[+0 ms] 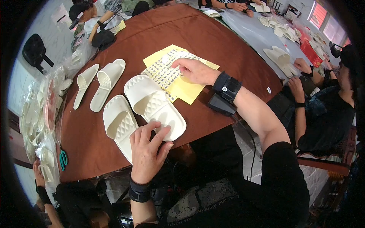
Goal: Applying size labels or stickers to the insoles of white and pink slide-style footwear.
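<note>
My left hand (pixel 146 152) is at the heel end of a cream slide slipper (pixel 171 117), its fingers on the insole and its thumb by the heel edge. This slipper has a quilted insole and a wide strap. Its mate (pixel 121 121) lies to its left, the heel partly behind my left hand. My right hand (pixel 194 70) is over a sheet of small round printed stickers (pixel 163 76), index finger and thumb bent toward each other. Whatever its fingertips hold is too small to make out. Yellow backing paper (pixel 190 91) lies under the sheet.
A second pair of cream slippers (pixel 108 85) lies left on the brown-covered table (pixel 213 41). Teal scissors (pixel 63 159) and plastic-bagged slippers (pixel 42 110) line the left edge. A loose sticker (pixel 269 90) lies at right. Co-workers sit around; a grey table (pixel 243 26) holds more slippers.
</note>
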